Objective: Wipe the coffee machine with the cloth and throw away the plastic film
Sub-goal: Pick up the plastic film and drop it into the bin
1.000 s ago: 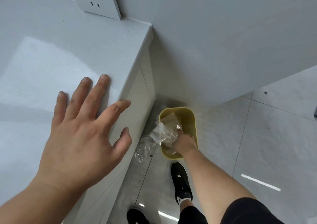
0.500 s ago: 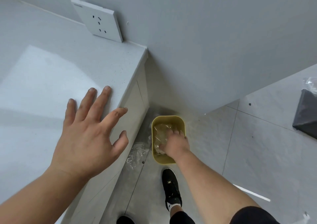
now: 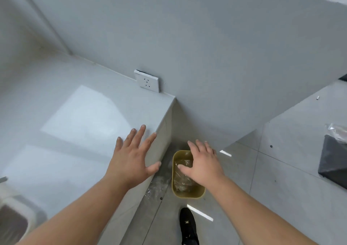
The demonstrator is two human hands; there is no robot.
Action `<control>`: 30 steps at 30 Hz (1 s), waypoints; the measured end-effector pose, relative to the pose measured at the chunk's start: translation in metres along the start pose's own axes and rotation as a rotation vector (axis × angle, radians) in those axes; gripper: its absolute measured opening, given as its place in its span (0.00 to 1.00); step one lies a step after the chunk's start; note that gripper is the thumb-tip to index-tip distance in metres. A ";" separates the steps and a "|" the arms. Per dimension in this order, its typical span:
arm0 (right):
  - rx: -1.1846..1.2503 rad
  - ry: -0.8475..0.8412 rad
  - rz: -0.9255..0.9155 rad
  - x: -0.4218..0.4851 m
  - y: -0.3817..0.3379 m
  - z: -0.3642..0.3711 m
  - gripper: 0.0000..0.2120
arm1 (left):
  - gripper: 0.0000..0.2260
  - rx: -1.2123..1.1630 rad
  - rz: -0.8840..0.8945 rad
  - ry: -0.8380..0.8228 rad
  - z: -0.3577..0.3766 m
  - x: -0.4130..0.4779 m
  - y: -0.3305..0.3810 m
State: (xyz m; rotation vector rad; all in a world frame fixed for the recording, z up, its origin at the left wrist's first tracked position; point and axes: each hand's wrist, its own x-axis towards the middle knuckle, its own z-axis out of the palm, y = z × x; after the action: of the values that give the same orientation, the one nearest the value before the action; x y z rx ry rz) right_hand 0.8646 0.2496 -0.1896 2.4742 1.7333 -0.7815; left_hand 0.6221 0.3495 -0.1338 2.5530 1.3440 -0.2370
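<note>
Left hand (image 3: 132, 159) spread flat, fingers splayed at the counter (image 3: 78, 117) edge, holding nothing. Right hand (image 3: 203, 163) open and empty above the yellow bin (image 3: 189, 193); plastic film (image 3: 183, 179) lies crumpled inside it. No readable writing

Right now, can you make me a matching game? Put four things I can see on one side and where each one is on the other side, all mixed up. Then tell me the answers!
Things:
1. yellow bin
2. socket
3. left hand
4. black shoe

Places:
A. on the wall, just above the counter
B. at the very bottom of the picture
C. on the floor, with plastic film inside
D. fingers spread, at the counter's edge

Pairs: 1-C, 2-A, 3-D, 4-B
</note>
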 end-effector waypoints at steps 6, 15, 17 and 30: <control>-0.045 0.097 -0.083 -0.026 -0.026 -0.055 0.49 | 0.43 -0.042 -0.057 0.080 -0.041 -0.024 0.010; -0.055 0.245 -0.191 -0.052 -0.070 -0.137 0.50 | 0.43 -0.010 -0.092 0.226 -0.119 -0.051 0.008; -0.079 0.278 -0.218 -0.056 -0.081 -0.153 0.49 | 0.43 -0.007 -0.098 0.252 -0.134 -0.057 0.007; -0.096 0.439 -0.393 -0.067 -0.164 -0.241 0.47 | 0.43 0.009 -0.174 0.451 -0.226 -0.098 -0.019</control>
State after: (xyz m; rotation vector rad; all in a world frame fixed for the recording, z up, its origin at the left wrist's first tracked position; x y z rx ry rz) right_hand 0.7950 0.3244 0.0909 2.3999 2.3807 -0.1486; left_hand 0.5577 0.3481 0.1052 2.5936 1.7218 0.3256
